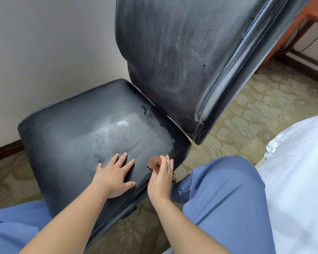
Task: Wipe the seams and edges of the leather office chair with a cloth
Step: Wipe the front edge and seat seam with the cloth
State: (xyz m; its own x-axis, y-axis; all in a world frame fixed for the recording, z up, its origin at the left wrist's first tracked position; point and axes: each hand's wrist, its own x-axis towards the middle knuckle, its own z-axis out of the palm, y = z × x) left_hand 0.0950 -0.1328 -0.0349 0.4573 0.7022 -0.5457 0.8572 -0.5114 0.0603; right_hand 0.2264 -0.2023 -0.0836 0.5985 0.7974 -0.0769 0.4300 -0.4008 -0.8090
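Observation:
A black leather office chair fills the middle of the head view, with its worn seat [77, 136] low at the left and its backrest [173, 52] rising at the upper right. My left hand [114, 176] lies flat on the near part of the seat, fingers spread, holding nothing. My right hand [162, 178] presses a small rust-brown cloth [154, 162] against the seat's near right edge, close to the stitched seam. Most of the cloth is hidden under my fingers.
My knees in blue trousers [228, 198] flank the chair. White bedding [297, 171] lies at the right. A wooden desk leg [290, 33] stands behind the backrest at the upper right. A pale wall [44, 52] is at the left, above patterned carpet [255, 107].

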